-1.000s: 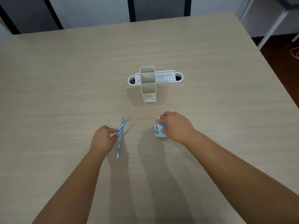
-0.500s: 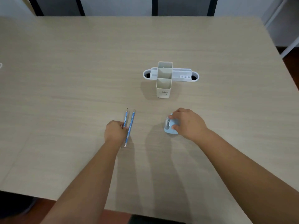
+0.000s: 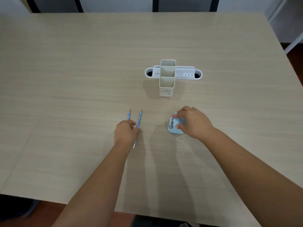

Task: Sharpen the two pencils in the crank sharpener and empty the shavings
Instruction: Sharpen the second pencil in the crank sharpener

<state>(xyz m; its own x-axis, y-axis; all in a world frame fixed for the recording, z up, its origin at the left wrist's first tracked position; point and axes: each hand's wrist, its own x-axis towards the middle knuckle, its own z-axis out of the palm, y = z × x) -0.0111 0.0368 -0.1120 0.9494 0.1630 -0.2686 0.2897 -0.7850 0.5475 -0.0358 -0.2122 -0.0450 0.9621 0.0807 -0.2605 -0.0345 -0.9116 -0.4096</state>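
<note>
Two blue patterned pencils lie side by side on the wooden table (image 3: pixel 65 79), tips pointing away from me. My left hand (image 3: pixel 125 132) rests over their near halves; its fingers pinch the right pencil (image 3: pixel 139 118), while the left pencil (image 3: pixel 128 115) pokes out beyond the knuckles. A small light-blue crank sharpener (image 3: pixel 173 126) with a clear front stands to the right. My right hand (image 3: pixel 192 122) is wrapped over its top and right side, hiding the crank.
A white and cream desk organiser (image 3: pixel 167 77) with several compartments stands beyond the sharpener, past the middle of the table. A dark chair back (image 3: pixel 183 4) shows behind the far edge. The table's near edge runs close to my body.
The pencils, crossed a second ago, now lie parallel under my left hand. The view has shifted; my right hand stays on the sharpener.
</note>
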